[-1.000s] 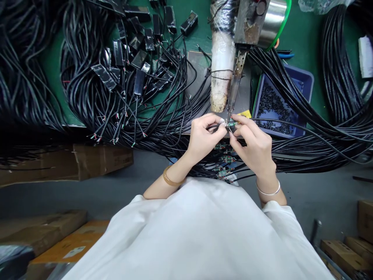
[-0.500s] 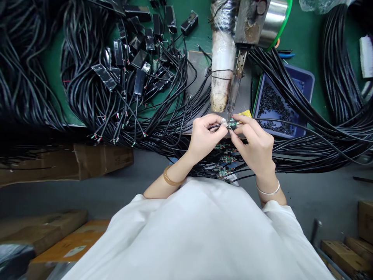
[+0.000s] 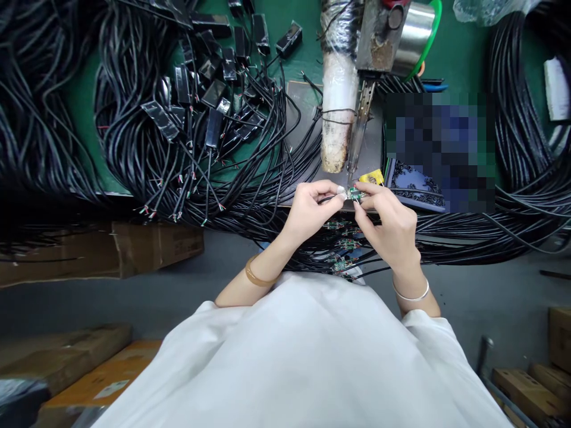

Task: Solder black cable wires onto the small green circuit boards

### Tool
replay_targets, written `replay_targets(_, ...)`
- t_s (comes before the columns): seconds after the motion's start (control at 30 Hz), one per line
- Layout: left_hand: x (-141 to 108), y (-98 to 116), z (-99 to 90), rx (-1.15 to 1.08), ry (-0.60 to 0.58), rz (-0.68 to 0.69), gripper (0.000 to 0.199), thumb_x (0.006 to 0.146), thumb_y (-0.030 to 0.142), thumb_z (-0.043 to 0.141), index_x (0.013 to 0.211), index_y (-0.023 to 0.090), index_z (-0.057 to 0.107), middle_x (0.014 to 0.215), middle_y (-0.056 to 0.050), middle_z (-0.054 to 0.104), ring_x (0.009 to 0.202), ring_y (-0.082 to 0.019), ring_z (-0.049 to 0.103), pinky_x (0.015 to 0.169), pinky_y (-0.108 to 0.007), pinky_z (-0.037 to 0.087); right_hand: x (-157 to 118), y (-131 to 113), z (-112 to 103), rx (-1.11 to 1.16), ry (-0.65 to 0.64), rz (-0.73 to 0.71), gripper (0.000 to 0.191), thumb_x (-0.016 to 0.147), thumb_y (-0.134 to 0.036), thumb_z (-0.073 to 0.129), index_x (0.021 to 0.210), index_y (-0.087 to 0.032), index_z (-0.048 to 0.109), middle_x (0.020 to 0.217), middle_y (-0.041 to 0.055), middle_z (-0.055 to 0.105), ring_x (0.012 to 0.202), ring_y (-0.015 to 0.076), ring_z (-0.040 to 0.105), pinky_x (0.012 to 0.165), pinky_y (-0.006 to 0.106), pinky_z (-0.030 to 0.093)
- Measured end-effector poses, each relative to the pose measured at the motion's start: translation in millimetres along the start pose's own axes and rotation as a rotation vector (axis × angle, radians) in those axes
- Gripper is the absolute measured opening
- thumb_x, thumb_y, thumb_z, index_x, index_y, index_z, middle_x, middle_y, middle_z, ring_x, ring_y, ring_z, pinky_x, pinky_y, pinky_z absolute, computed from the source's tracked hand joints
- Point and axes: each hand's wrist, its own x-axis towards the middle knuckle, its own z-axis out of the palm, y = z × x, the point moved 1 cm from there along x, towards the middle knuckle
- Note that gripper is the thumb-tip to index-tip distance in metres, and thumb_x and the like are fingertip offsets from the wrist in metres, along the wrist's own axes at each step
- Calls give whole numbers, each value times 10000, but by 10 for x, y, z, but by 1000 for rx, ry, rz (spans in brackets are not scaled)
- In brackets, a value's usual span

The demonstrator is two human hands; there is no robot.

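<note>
My left hand [image 3: 314, 208] pinches the end of a black cable [image 3: 329, 197] between thumb and forefinger. A small green circuit board [image 3: 355, 194] is held in my right hand [image 3: 387, 221], its thumb and fingertips closed on the board's edge. The cable end meets the left side of the board; whether the wires are joined to it is too small to tell. Just above the board is the tip of a soldering iron [image 3: 360, 128], pointing down from its mount. A yellow piece [image 3: 372, 177] lies behind my right fingers.
Beside the iron hangs a plastic-wrapped white tube [image 3: 338, 113]. A green-rimmed solder spool [image 3: 414, 38] stands above. Black cables [image 3: 134, 113] and black boxes [image 3: 214, 125] crowd the left. More boards [image 3: 350, 244] lie near my body. Pixelation partly hides a blue tray [image 3: 417, 200] of small black pieces.
Both hands have shifted slightly; the board now sits a little lower below the iron tip. More of the yellow piece shows. A pixelated patch now covers much of the tray.
</note>
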Motion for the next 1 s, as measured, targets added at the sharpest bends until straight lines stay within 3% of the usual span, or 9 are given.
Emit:
replay_targets(0.1,-18,-13,-14,-40,-79,6,94,727,209,693,666,140,713,629,1,620,600,-97,539,591,-216,452,-47,2,-13,123,11,81,100,929,-154,595,853,-215,572,1092,60,739,1019,165,715,836,302,594)
replay_targets(0.2,-36,-16,-20,-19,-116,9,87,716,184,678,647,142,710,621,2,634,598,-101,544,605,-222,457,-127,-20,-11,193,47,175,71,946,-172,583,928,-218,635,1080,36,742,924,144,728,733,269,600)
replay_targets(0.37,-59,-27,-17,32,-99,-1,89,694,164,652,616,138,684,598,5,632,575,-100,534,588,-226,422,-329,-93,-53,195,437,246,159,950,-230,585,1077,-271,671,681,-39,678,519,116,641,482,252,497)
replay_targets(0.47,-63,-26,-21,46,-101,9,112,699,171,645,593,140,662,573,12,605,561,-98,516,585,-232,405,-430,-128,-59,309,552,306,246,983,-256,516,1227,-267,541,739,-33,713,442,108,609,412,239,461)
replay_targets(0.53,-62,-19,-25,41,-101,4,111,701,179,646,598,141,664,578,8,610,568,-102,522,590,-237,410,-472,-137,-32,340,528,339,217,988,-219,506,1200,-265,496,919,1,767,531,116,688,464,231,523)
replay_targets(0.63,-61,-10,-27,16,-103,-13,103,700,193,657,612,142,672,585,5,617,568,-103,523,583,-235,417,-485,-127,58,288,414,334,147,960,-183,557,1094,-238,528,1049,48,769,797,169,774,668,289,633)
replay_targets(0.77,-55,-9,-24,16,-111,-2,103,704,193,665,613,144,664,578,7,593,552,-98,499,544,-224,392,-391,-90,222,123,267,197,69,919,-177,599,968,-223,582,1170,101,735,1060,200,732,853,355,632)
replay_targets(1.0,41,12,-44,67,-51,61,101,699,164,650,600,143,643,567,16,565,524,-80,472,510,-207,362,-198,-34,280,116,253,103,107,882,-124,614,885,-222,571,1199,97,724,976,166,734,879,330,614)
